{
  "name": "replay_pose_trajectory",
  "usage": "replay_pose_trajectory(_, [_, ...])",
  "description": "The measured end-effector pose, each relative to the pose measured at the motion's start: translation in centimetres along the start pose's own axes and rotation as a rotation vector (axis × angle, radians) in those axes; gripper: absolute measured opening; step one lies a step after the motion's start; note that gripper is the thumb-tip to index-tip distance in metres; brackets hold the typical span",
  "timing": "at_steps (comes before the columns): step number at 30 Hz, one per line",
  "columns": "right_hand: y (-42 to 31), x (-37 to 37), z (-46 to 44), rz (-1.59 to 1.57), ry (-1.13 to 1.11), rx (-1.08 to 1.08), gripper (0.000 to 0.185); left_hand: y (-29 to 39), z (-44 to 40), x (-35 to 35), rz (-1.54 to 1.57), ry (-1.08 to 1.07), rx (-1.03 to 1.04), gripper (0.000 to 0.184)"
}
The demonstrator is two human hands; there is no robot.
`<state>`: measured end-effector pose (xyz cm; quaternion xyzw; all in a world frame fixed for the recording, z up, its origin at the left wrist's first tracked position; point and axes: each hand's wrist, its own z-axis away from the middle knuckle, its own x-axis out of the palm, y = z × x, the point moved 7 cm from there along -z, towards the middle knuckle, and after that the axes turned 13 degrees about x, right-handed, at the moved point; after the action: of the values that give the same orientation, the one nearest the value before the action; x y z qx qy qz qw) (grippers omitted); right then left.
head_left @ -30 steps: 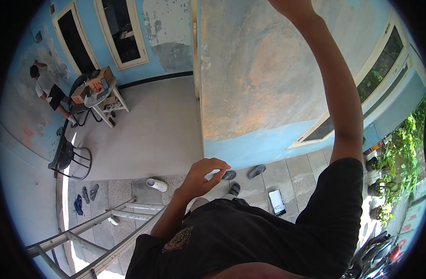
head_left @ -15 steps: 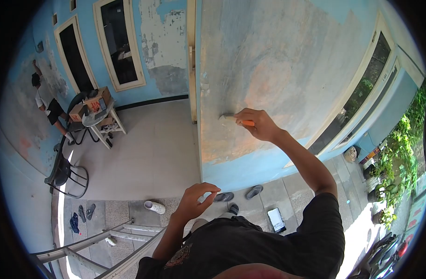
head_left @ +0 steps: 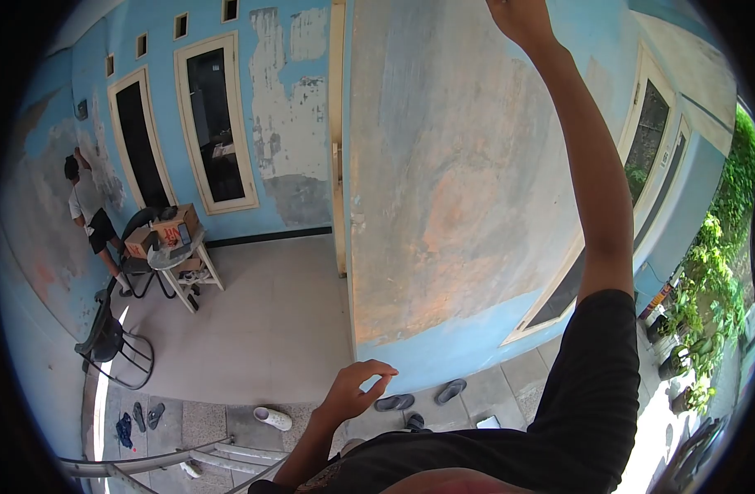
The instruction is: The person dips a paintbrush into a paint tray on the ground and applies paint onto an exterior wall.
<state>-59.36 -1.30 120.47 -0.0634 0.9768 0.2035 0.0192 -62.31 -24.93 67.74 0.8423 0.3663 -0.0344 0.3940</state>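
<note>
My right hand is raised at the top edge of the view, over the upper part of a patchy wall. Its fingers are cut off by the frame, so what it holds is hidden. The wall has scraped grey and orange areas bordered by light blue paint. My left hand hovers low in front of the wall's bottom corner, touching nothing. Its thumb and fingertips meet in a loose ring, and I see nothing in them.
A metal ladder stands at lower left. Behind it are a black chair, a small table with cardboard boxes, and another person reaching to the far wall. Sandals, a white clog and potted plants are on the ground.
My right hand, which held an orange-handled scraper against the wall, has moved up to the frame's top edge. The view has tilted upward. My left hand keeps its pose.
</note>
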Motion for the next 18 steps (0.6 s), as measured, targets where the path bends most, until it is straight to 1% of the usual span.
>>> replay_pose_trajectory(1, [-0.1, 1.1, 1.1, 0.019, -0.074, 0.040, 0.010, -0.2, 0.1, 0.1, 0.005, -0.001, 0.004, 0.016])
replay_pose_trajectory(2, [-1.0, 1.6, 3.5, 0.001, -0.100, 0.097, 0.010, -0.3, 0.1, 0.0, 0.010, -0.002, 0.009, 0.016])
replay_pose_trajectory(3, [-0.7, 2.9, 7.2, 0.147, -0.093, 0.010, 0.012, -0.1, 0.1, -0.1, 0.015, -0.001, 0.010, 0.016])
replay_pose_trajectory(4, [-2.0, 3.2, 10.0, 0.091, -0.109, 0.033, 0.018, -0.2, 0.3, -0.1, 0.021, -0.003, -0.002, 0.016])
replay_pose_trajectory(7, [-7.2, 3.4, 20.2, 0.031, -0.292, 0.244, 0.022, -0.4, 0.8, -0.3, 0.028, -0.003, -0.011, 0.016])
replay_pose_trajectory(8, [-8.7, 3.7, 24.4, 0.014, -0.319, 0.250, 0.021, -0.4, 1.0, -0.3, 0.035, -0.005, -0.025, 0.016])
replay_pose_trajectory(9, [-10.0, 3.9, 28.7, -0.021, -0.382, 0.321, 0.021, -0.4, 1.1, -0.3, 0.031, -0.014, -0.019, 0.015])
replay_pose_trajectory(10, [-11.8, 3.7, 32.1, -0.064, -0.373, 0.339, 0.021, -0.3, 1.3, -0.2, 0.025, -0.023, -0.012, 0.015])
replay_pose_trajectory(13, [-16.3, 3.4, 41.5, -0.131, -0.488, 0.553, 0.025, 0.1, 1.7, -0.1, 0.036, -0.026, -0.025, 0.014])
replay_pose_trajectory(14, [-18.0, 3.2, 43.4, -0.130, -0.501, 0.561, 0.024, 0.1, 1.7, -0.1, 0.036, -0.025, -0.029, 0.014])
replay_pose_trajectory(16, [-20.1, 3.2, 46.9, -0.207, -0.620, 0.701, 0.022, 0.3, 1.8, 0.1, 0.047, -0.029, -0.038, 0.017])
replay_pose_trajectory(18, [-20.7, 2.8, 46.4, -0.270, -0.655, 0.759, 0.021, 0.6, 2.0, 0.1, 0.051, -0.032, -0.036, 0.019])
